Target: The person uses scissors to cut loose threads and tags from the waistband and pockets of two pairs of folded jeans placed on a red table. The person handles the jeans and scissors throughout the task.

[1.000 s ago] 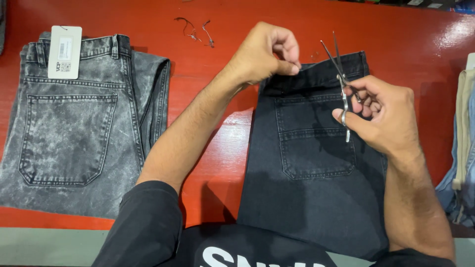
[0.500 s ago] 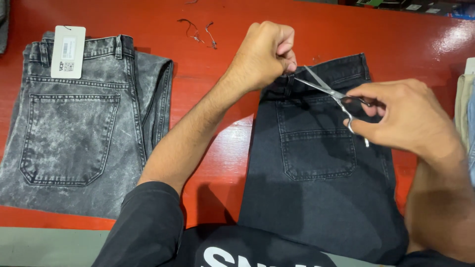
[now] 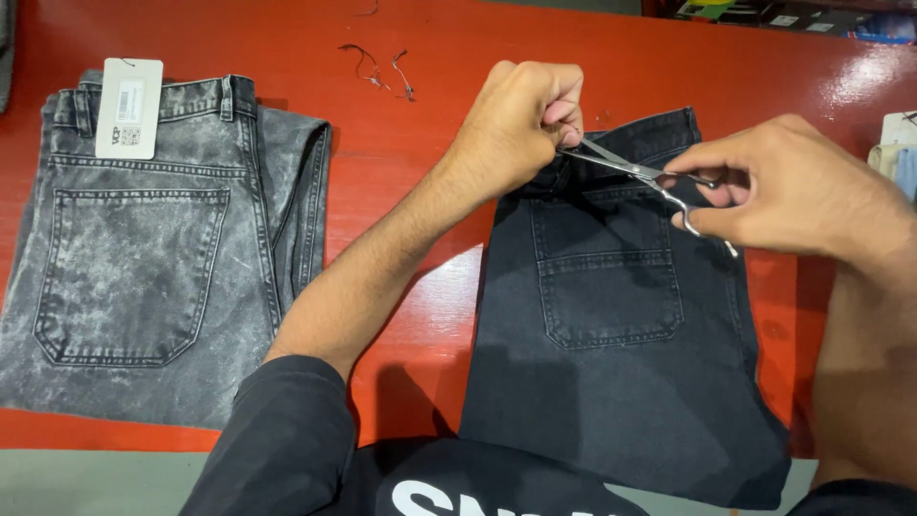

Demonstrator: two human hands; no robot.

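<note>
A red counter (image 3: 411, 201) seen from above, with two folded pairs of jeans lying flat on it; the dark jeans (image 3: 611, 334) lie right of centre, waistband at the far end, back pocket facing up; the left hand (image 3: 521, 119) is closed in a fist at the waistband's far left corner, its grip pinched tight on something small there, too small to make out; the right hand (image 3: 793, 191) holds steel scissors (image 3: 635, 172) by the handles, fingers through the loops, its grip wrapped firmly round them; the blades are slightly parted and point left, their tips just beside the left hand's fingertips, above the waistband; the grey jeans (image 3: 143, 248) lie well apart at the left, pocket up, with a white tag (image 3: 129, 107) at their waistband; a few loose threads (image 3: 377, 67) lie on the counter at the far side, between the two pairs; pale folded cloth (image 3: 898, 158) shows at the right edge; dark sleeves cover the upper arms near the camera.
</note>
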